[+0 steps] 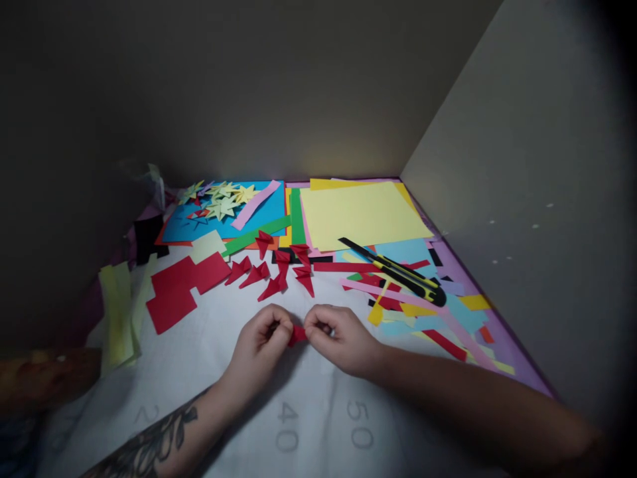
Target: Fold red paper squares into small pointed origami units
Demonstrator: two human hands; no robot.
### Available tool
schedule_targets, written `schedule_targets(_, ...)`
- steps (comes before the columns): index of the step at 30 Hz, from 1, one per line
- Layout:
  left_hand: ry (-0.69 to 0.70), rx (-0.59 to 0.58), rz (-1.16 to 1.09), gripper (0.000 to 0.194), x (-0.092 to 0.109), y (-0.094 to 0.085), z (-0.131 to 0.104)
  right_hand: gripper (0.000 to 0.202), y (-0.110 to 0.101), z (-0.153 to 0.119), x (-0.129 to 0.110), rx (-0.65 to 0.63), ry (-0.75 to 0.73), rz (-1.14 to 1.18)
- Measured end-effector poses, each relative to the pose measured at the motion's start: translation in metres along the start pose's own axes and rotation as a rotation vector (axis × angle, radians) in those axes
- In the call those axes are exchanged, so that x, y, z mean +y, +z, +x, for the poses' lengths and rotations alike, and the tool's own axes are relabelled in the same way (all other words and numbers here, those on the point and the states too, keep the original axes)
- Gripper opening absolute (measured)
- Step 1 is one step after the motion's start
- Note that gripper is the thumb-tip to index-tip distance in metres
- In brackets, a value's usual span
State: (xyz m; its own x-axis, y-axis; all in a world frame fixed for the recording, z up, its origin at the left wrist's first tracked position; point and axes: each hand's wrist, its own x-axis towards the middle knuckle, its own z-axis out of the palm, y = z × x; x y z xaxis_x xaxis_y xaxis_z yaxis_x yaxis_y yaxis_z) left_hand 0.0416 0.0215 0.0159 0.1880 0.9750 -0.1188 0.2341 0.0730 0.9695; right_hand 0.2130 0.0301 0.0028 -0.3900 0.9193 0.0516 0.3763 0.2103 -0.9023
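Between both hands is a small folded piece of red paper, pinched from either side. My left hand holds its left end between thumb and forefinger, partly covering it. On its right end my right hand is closed the same way. Just beyond the hands lie several folded red paper pieces with pointed ends. Square red sheets rest to the left, next to a pale cream square.
A black and yellow utility knife lies across coloured scraps at the right. Behind are yellow sheets and a blue sheet bearing pale paper stars. Pale green strips lie left. Walls stand behind and at right.
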Motion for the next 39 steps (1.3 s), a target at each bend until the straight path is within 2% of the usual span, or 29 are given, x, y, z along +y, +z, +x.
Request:
schedule_targets(8,-0.072,0.076,0.013,0.019,-0.002,-0.009,0.004,0.01,-0.006,-0.001,0.007,0.025,0.112,0.057)
schedule_targets(11,-0.091,0.032,0.034,0.018,-0.001,-0.007,0.002,0.004,-0.006,-0.001,0.006,0.081,0.112,0.082)
schedule_targets(12,-0.085,-0.001,0.037,0.017,-0.002,-0.005,0.0,0.002,-0.006,-0.002,0.005,0.09,0.097,0.089)
schedule_targets(15,-0.029,-0.1,0.049,0.011,-0.006,0.0,-0.006,0.012,-0.002,-0.002,0.002,0.076,0.029,0.089)
schedule_targets(19,0.035,-0.125,0.107,0.009,-0.011,0.002,-0.01,0.012,0.002,-0.004,0.001,0.07,-0.039,0.055)
schedule_targets(22,0.057,-0.165,0.218,0.011,-0.006,-0.002,-0.01,0.009,0.003,-0.005,0.003,0.067,-0.153,-0.009)
schedule_targets(26,0.186,-0.236,0.412,0.017,0.004,-0.013,-0.006,0.015,0.006,-0.007,0.006,0.059,-0.324,-0.092)
schedule_targets(28,0.221,-0.191,0.467,0.018,0.006,-0.024,-0.003,0.02,0.006,-0.008,0.008,0.07,-0.354,-0.109)
schedule_targets(31,0.165,-0.039,0.489,0.022,0.008,-0.047,0.003,0.029,0.004,-0.009,0.013,0.098,-0.318,-0.107)
schedule_targets(35,-0.061,0.154,0.523,0.027,0.01,-0.08,0.012,0.032,0.0,-0.008,0.019,0.073,-0.285,-0.098)
schedule_targets(39,-0.173,0.174,0.548,0.031,0.007,-0.095,0.018,0.031,0.0,-0.006,0.021,0.03,-0.336,-0.107)
